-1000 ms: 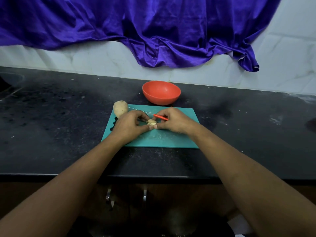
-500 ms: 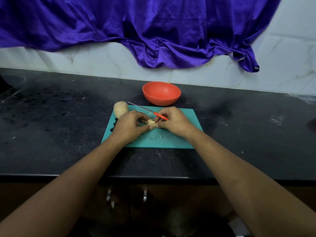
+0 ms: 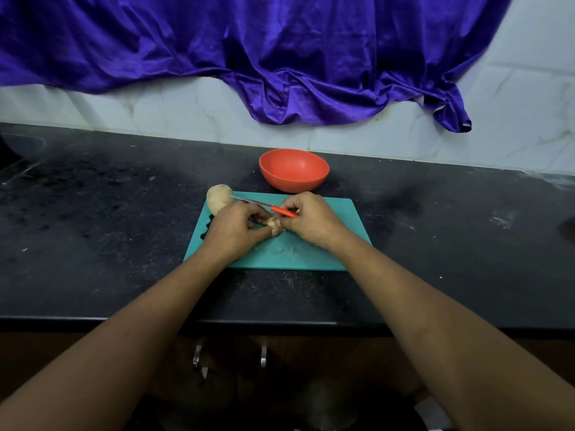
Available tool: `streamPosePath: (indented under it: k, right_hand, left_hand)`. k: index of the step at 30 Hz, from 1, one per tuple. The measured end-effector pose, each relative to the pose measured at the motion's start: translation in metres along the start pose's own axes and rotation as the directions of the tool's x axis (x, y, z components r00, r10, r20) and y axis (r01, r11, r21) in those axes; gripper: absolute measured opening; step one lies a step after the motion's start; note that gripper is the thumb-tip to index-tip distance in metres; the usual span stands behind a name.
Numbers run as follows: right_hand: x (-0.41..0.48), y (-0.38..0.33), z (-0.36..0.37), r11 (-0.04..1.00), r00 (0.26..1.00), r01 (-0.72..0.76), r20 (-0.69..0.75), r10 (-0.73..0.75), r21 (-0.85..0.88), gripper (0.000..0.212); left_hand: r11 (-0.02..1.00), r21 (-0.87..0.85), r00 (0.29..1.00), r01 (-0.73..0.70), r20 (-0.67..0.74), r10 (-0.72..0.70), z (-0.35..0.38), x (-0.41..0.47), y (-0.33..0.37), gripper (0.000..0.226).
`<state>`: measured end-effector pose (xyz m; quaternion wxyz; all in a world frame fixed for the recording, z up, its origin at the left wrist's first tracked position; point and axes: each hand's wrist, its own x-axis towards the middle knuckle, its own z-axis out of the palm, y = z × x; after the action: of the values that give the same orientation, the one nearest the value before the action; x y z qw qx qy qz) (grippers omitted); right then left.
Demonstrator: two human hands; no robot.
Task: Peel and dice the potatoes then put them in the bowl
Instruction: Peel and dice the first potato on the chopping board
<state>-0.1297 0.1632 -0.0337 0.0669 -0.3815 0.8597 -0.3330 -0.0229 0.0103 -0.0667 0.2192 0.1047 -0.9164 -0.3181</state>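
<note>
Little has been moved: the likely slippery piece is pinched by left hand; knife, pointing ten o'clock, gripped by right hand.

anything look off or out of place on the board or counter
Nothing is spilled or broken. Only the whole potato looks askew: it sits at the cutting board's far left corner, partly overhanging onto the counter, with the knife blade pointing at it. The left hand grips the cut pieces.

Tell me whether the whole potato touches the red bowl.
Apart. The head view shows a strip of black counter between the whole potato and the red bowl.
</note>
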Motion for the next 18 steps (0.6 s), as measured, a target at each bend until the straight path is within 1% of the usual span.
streamPosePath:
  k: [3,7,9,11,15,18]
  right_hand:
    - [0.001,0.000,-0.001,1.000,1.000,-0.013,-0.008,0.013,0.006,0.007]
    - [-0.004,0.009,-0.007,0.972,0.997,-0.064,-0.035,0.074,0.225,0.007]
    - [-0.009,0.014,-0.010,0.961,0.989,-0.100,-0.079,0.124,0.257,0.009]
    - [-0.014,0.017,-0.011,0.961,0.981,-0.135,-0.106,0.165,0.243,0.004]
    - [-0.019,0.008,-0.002,0.977,0.982,-0.158,-0.080,0.171,0.144,0.013]
    - [-0.016,0.001,0.006,0.985,0.981,-0.149,-0.116,0.158,0.082,0.015]
  left_hand:
    - [1.000,-0.011,1.000,0.012,-0.008,-0.012,-0.001,-0.001,0.001,0.032]
    - [0.999,-0.018,0.999,0.035,-0.017,-0.035,0.000,-0.001,0.000,0.032]
    - [0.999,-0.015,0.999,0.040,-0.019,-0.040,0.001,0.000,0.000,0.033]
    - [0.999,-0.011,0.999,0.042,-0.016,-0.043,0.001,0.000,0.001,0.035]
    - [0.999,0.001,0.999,0.032,-0.006,-0.032,-0.001,0.000,0.003,0.029]
    - [1.000,-0.004,1.000,0.030,-0.004,-0.030,-0.002,0.000,0.004,0.025]
